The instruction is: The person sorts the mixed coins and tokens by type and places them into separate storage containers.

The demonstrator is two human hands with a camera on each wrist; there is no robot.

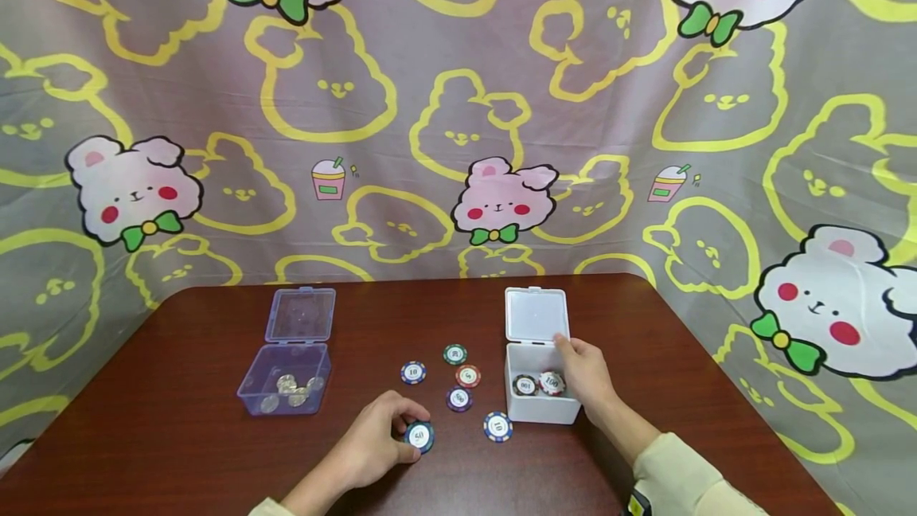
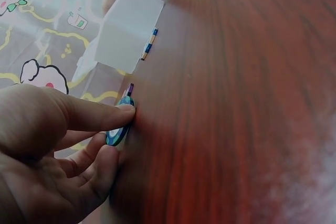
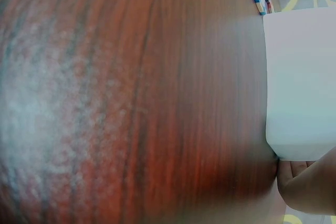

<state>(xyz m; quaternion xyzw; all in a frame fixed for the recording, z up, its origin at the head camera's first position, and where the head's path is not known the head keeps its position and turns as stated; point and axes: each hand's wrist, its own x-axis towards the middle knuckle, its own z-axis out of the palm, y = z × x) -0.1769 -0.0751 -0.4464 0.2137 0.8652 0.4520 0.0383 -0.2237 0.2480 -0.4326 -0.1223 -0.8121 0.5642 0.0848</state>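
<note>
Between thumb and fingers, my left hand (image 1: 377,438) pinches a dark blue-green poker chip (image 1: 419,436) with a 50 on its face, low over the table. In the left wrist view the same chip (image 2: 119,124) is seen nearly edge-on. My right hand (image 1: 589,373) grips the right wall of a white plastic box (image 1: 542,411), thumb at the rim and fingers along the outside. The box's lid (image 1: 536,314) stands open at the back. Inside lie a black chip (image 1: 525,385) and a red-and-white chip (image 1: 552,382) marked 100.
Between the hands, loose chips lie on the table (image 1: 401,317): blue (image 1: 413,373), green (image 1: 454,354), red (image 1: 468,376), purple (image 1: 459,399) and another blue one (image 1: 497,427). At left, an open purple see-through box (image 1: 251,398) holds several silvery coins (image 1: 297,396). A patterned cloth (image 1: 401,181) hangs behind.
</note>
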